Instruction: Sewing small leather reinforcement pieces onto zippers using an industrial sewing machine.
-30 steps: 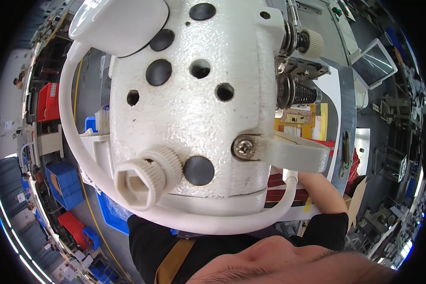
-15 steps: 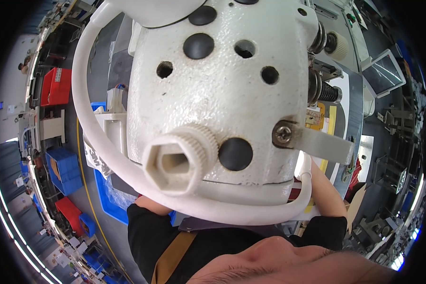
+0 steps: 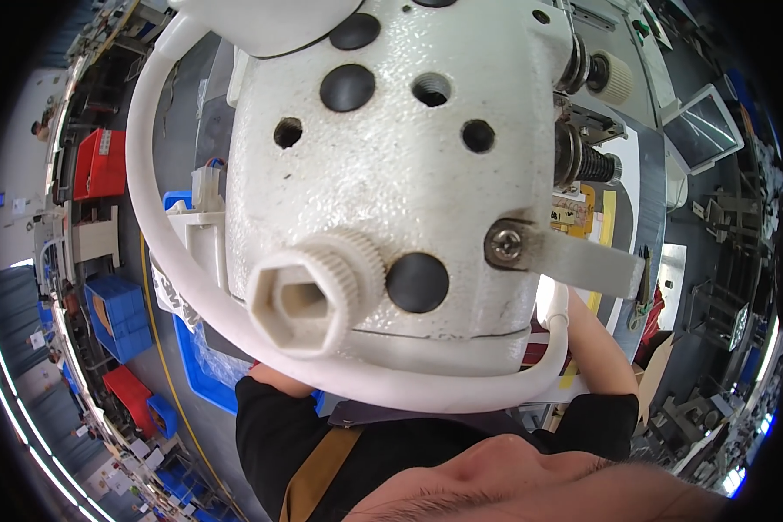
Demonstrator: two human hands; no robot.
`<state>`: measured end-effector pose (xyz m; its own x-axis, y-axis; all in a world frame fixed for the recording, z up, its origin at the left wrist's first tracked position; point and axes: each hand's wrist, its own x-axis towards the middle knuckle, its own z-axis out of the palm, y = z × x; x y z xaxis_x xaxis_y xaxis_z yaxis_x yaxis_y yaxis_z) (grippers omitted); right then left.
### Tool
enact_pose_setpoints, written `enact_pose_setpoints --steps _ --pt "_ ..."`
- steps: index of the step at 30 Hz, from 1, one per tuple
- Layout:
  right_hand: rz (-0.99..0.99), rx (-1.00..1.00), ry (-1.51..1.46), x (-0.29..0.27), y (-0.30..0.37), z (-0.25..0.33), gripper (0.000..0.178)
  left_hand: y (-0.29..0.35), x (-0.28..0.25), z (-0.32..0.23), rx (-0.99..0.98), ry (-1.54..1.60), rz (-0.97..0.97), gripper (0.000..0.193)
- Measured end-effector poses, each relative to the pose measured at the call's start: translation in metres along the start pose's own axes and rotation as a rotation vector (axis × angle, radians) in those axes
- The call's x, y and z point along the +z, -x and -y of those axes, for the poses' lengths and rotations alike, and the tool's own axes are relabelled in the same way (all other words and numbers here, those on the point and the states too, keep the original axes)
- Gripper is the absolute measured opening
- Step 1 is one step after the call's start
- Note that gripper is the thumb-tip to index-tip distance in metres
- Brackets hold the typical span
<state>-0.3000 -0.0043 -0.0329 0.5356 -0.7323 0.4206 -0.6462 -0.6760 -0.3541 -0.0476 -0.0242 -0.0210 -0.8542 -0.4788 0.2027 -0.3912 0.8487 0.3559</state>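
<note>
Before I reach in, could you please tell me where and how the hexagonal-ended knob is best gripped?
Probably around the outer flats of the hexagonal-ended knob, coming from the camera's side: that end juts from the white machine body and faces the camera, while the white tube passes below it in the picture.

white machine head [image 3: 383,191], black plugs [image 3: 418,283], red bin [image 3: 101,163]

A grey worktable [image 3: 652,187] shows right of centre in the frame, carrying the big white machine [image 3: 391,187], a white sheet [image 3: 630,187], a yellow strip [image 3: 608,217] and a yellow-framed piece [image 3: 592,202]. A slim dark tool [image 3: 645,274] lies near its right edge. At left, a blue crate [image 3: 117,317] stands on the grey floor [image 3: 202,435] beside a yellow line [image 3: 154,348].
</note>
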Motion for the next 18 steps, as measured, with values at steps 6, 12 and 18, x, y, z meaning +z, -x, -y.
enact_pose_setpoints --steps 6,12,18 --pt "0.027 -0.024 -0.003 -0.001 -0.003 0.000 0.025 0.001 -0.003 -0.004 0.008 -0.025 -0.032 0.043" --pt "0.053 0.032 -0.080 -0.010 -0.010 0.005 0.033 0.004 -0.009 -0.019 -0.007 -0.052 -0.088 0.042" --pt "-0.059 -0.079 0.092 0.015 -0.003 -0.004 0.034 0.027 0.035 -0.011 -0.007 0.021 -0.146 0.048"
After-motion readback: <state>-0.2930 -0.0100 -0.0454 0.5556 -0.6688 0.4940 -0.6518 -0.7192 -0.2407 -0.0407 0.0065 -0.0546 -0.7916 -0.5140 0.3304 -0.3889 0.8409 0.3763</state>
